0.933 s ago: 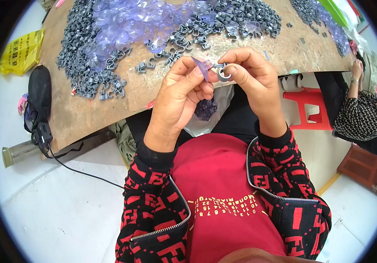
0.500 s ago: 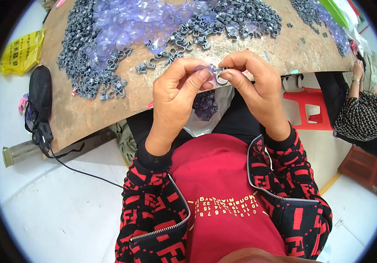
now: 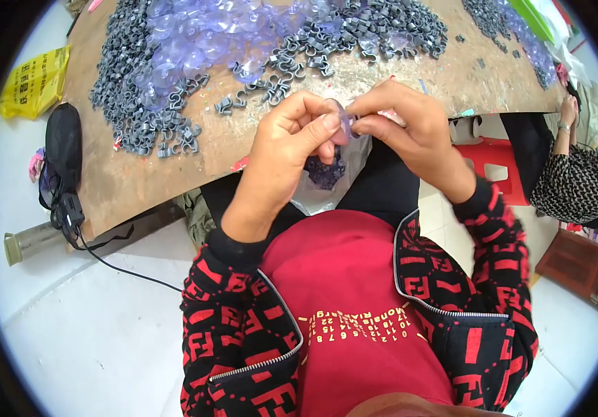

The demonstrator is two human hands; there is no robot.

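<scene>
My left hand [image 3: 285,149] pinches a clear purple suction cup [image 3: 345,126] between thumb and fingers, above the table's near edge. Close against its back, the thumb and forefinger of my right hand [image 3: 417,128] are pinched on a small grey clip, which they now mostly hide. Whether the clip sits fully on the cup's knob I cannot tell. Beyond my hands lies a heap of purple suction cups [image 3: 208,42], with many grey clips [image 3: 121,80] spread around it. Below them, a clear plastic bag [image 3: 325,175] with purple pieces inside hangs between my knees.
The brown table [image 3: 167,174] curves round in front of me. On its left are a yellow plastic bag [image 3: 33,82] and a black pouch [image 3: 64,146] with a cable. A person [image 3: 573,181] sits at the right near a red stool [image 3: 497,167]; more parts lie at far right.
My left hand has turned the suction cup, so its disc faces more sideways. My right hand has shifted, its elbow swinging outward; the clip, plain to see before, is now mostly behind my fingers.
</scene>
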